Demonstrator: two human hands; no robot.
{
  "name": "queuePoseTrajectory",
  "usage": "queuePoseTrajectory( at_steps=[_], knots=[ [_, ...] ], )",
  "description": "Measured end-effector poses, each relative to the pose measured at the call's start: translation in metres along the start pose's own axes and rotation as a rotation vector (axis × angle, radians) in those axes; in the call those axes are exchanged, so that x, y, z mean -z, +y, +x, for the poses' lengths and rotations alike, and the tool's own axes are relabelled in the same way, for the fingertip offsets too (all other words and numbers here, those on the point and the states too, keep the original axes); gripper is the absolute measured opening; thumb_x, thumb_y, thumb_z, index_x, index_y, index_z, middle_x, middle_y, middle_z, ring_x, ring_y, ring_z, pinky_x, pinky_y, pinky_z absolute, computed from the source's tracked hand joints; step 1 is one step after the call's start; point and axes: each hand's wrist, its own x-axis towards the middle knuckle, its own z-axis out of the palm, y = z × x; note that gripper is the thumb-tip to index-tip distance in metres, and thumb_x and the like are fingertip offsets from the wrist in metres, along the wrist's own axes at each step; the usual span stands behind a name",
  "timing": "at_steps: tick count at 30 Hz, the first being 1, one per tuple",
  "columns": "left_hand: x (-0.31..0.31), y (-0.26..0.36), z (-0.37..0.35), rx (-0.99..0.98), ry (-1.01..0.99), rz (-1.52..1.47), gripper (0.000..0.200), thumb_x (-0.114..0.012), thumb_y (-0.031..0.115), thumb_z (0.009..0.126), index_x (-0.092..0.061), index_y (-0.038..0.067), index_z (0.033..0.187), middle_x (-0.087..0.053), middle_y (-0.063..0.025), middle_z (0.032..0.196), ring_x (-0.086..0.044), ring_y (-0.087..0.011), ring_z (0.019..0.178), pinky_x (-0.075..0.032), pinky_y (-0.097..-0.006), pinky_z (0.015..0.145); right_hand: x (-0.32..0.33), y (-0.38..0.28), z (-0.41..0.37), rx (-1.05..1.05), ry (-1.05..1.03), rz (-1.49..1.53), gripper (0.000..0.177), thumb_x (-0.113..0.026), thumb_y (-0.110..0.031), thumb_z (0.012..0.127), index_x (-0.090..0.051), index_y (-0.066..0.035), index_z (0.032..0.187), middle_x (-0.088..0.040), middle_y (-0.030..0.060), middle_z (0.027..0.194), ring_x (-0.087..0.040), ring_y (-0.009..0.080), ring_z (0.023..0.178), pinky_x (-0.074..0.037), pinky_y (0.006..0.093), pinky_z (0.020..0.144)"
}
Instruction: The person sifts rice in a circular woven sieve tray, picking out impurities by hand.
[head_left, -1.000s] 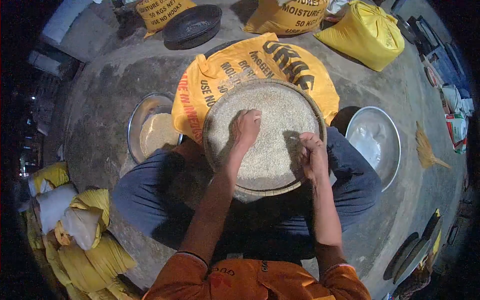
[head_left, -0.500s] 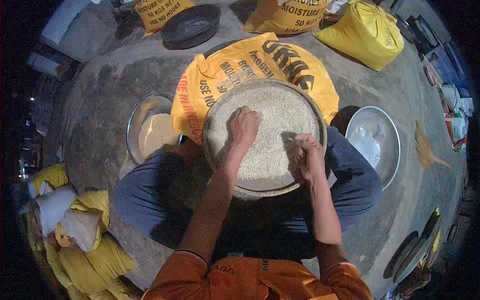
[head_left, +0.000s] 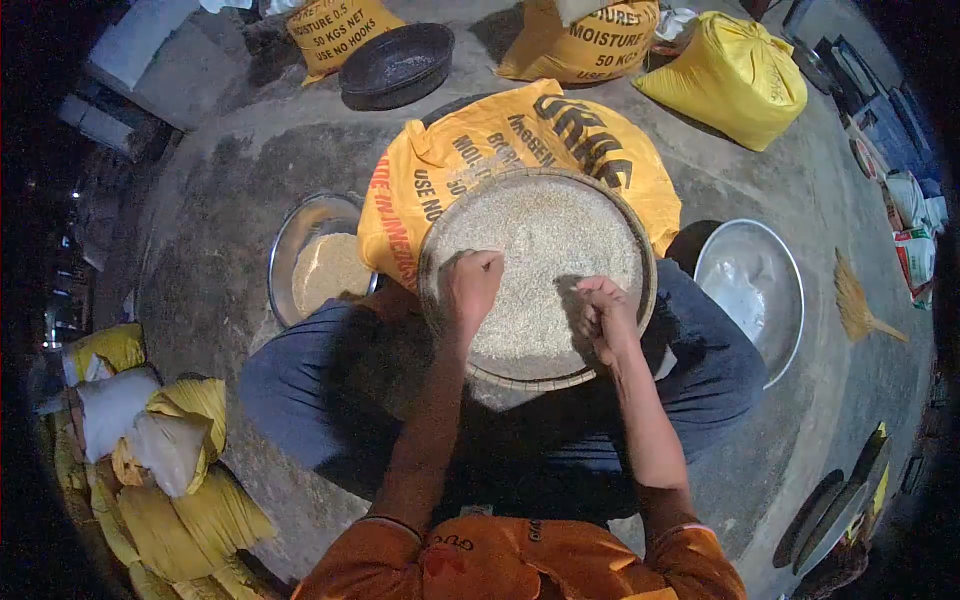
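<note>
A round woven tray [head_left: 540, 384] with a bound rim rests over my lap, spread with pale grains that look like rice [head_left: 540, 260]. My left hand [head_left: 472, 288] is closed above the left part of the grain, the thumb side turned inward. Over the right part, my right hand [head_left: 608, 318] has its fingers curled and pinched together near the tray's rim. Anything between the fingers of either hand is too small or hidden to make out. Under the tray's far side lies a yellow printed sack [head_left: 400, 215].
On the left is a metal basin [head_left: 283, 262] holding brownish grain; on the right stands another metal basin [head_left: 775, 310]. A hand broom [head_left: 853, 300] lies farther right. Beyond are a black pan [head_left: 400, 68] and full yellow sacks [head_left: 735, 75]. More sacks [head_left: 195, 520] are piled at lower left.
My left hand has drawn back toward me and a little left over the grain. My right hand stays near the same place, its fingers slightly shifted. The camera view has tilted slightly.
</note>
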Motion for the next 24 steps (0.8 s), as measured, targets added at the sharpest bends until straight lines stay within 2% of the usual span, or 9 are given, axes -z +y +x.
queuePoseTrajectory(
  at_steps=[2, 7, 11, 14, 16, 18, 19, 21, 24],
  knots=[
    [0.010, 0.032, -0.011, 0.017, -0.008, -0.097, 0.015, -0.065, 0.019, 0.080, -0.070, 0.006, 0.083, -0.065, -0.0144, 0.077, -0.063, -0.0315, 0.076, -0.048, -0.0384, 0.068, 0.001, 0.005, -0.002, -0.086, -0.202, 0.155, 0.010, -0.048, -0.007, 0.090, -0.058, -0.008, 0.091, -0.045, -0.0018, 0.056, -0.036, 0.0086, 0.042, -0.029, 0.0243, 0.039],
    [0.020, 0.106, -0.037, -0.017, -0.143, -0.277, 0.008, -0.069, 0.015, 0.076, -0.071, 0.008, 0.079, -0.065, -0.0118, 0.074, -0.062, -0.0273, 0.071, -0.048, -0.0371, 0.066, -0.021, 0.006, -0.013, -0.211, -0.215, 0.366, 0.018, -0.048, -0.019, 0.095, -0.056, -0.003, 0.091, -0.048, 0.0008, 0.058, -0.041, 0.0112, 0.047, -0.032, 0.0224, 0.043],
    [0.013, 0.125, -0.051, -0.053, -0.270, -0.129, 0.012, -0.073, 0.017, 0.075, -0.070, 0.006, 0.079, -0.064, -0.0090, 0.077, -0.063, -0.0230, 0.068, -0.049, -0.0346, 0.063, -0.032, -0.001, -0.019, -0.278, 0.059, 0.391, 0.031, -0.043, -0.033, 0.098, -0.057, -0.007, 0.087, -0.058, 0.0028, 0.073, -0.053, 0.0128, 0.057, -0.042, 0.0240, 0.046],
    [0.014, 0.127, -0.052, -0.032, -0.294, -0.146, 0.013, -0.074, 0.018, 0.075, -0.069, 0.006, 0.078, -0.064, -0.0082, 0.076, -0.062, -0.0229, 0.068, -0.049, -0.0346, 0.063, -0.012, 0.005, -0.009, -0.265, 0.019, 0.370, 0.032, -0.045, -0.034, 0.097, -0.056, -0.008, 0.084, -0.057, 0.0025, 0.070, -0.050, 0.0129, 0.051, -0.038, 0.0251, 0.042],
    [0.013, 0.121, -0.050, -0.001, -0.292, -0.218, 0.013, -0.074, 0.018, 0.075, -0.069, 0.007, 0.078, -0.063, -0.0077, 0.076, -0.062, -0.0230, 0.068, -0.049, -0.0348, 0.063, 0.006, -0.001, -0.004, -0.211, -0.015, 0.389, 0.028, -0.047, -0.030, 0.095, -0.055, -0.009, 0.079, -0.054, 0.0017, 0.064, -0.045, 0.0123, 0.045, -0.033, 0.0257, 0.039],
    [0.000, 0.102, -0.045, -0.022, -0.255, -0.244, 0.012, -0.072, 0.019, 0.077, -0.070, 0.008, 0.082, -0.065, -0.0077, 0.079, -0.063, -0.0228, 0.071, -0.049, -0.0345, 0.065, 0.018, -0.028, -0.008, 0.038, 0.070, 0.238, 0.025, -0.047, -0.022, 0.092, -0.052, -0.010, 0.070, -0.047, -0.0003, 0.059, -0.040, 0.0102, 0.043, -0.030, 0.0249, 0.039],
    [-0.008, 0.095, -0.040, -0.096, -0.246, -0.193, 0.010, -0.070, 0.014, 0.078, -0.069, 0.007, 0.085, -0.065, -0.0102, 0.081, -0.063, -0.0252, 0.074, -0.049, -0.0356, 0.067, 0.027, -0.039, -0.007, 0.215, 0.206, 0.140, 0.030, -0.048, -0.029, 0.095, -0.049, -0.012, 0.070, -0.043, -0.0020, 0.058, -0.039, 0.0098, 0.047, -0.031, 0.0235, 0.043],
    [-0.021, 0.103, -0.027, -0.134, -0.274, -0.122, 0.010, -0.070, 0.013, 0.078, -0.069, 0.007, 0.085, -0.065, -0.0112, 0.081, -0.063, -0.0268, 0.075, -0.049, -0.0364, 0.069, 0.051, -0.060, -0.013, 0.390, 0.184, 0.245, 0.026, -0.049, -0.028, 0.096, -0.051, -0.010, 0.077, -0.044, -0.0027, 0.059, -0.039, 0.0091, 0.048, -0.032, 0.0225, 0.045],
    [-0.059, 0.114, -0.009, -0.191, -0.298, -0.073, 0.010, -0.070, 0.011, 0.077, -0.070, 0.009, 0.086, -0.063, -0.0119, 0.081, -0.062, -0.0308, 0.080, -0.049, -0.0389, 0.072, 0.072, -0.076, -0.026, 0.390, 0.265, 0.413, 0.026, -0.047, -0.029, 0.096, -0.051, -0.010, 0.079, -0.043, -0.0013, 0.060, -0.038, 0.0107, 0.046, -0.031, 0.0243, 0.045]
  ],
)
